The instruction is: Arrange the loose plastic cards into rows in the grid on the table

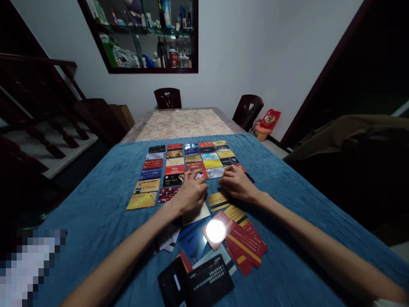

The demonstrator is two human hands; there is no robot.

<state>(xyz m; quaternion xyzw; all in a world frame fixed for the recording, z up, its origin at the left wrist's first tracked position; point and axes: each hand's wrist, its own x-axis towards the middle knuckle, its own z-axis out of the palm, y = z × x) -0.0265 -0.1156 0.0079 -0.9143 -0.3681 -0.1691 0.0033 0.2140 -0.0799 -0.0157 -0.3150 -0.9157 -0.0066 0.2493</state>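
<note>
My left hand (pixel 192 191) rests with bent fingers over the lower middle of a grid of plastic cards. Its fingertips touch or hover at a red-and-white card (pixel 202 174), partly covered by them. Fingers drawn together, my right hand (pixel 237 182) is beside a silver card (pixel 215 172); a dark card (pixel 249 177) shows partly behind it. Whatever either hand grips is hidden. Below the hands lie loose cards: a gold striped card (pixel 219 200), a pale card (pixel 198 214), blue cards (pixel 193 238), red cards (pixel 244 243) and black cards (pixel 211 279).
A blue cloth (pixel 96 200) covers the near part of the table; beyond it shows a patterned tabletop (pixel 188 121). Chairs (pixel 168 99) stand around. A stair railing (pixel 35 98) is at left, and a red bag (pixel 271 119) on an orange bucket (pixel 261 133) at right.
</note>
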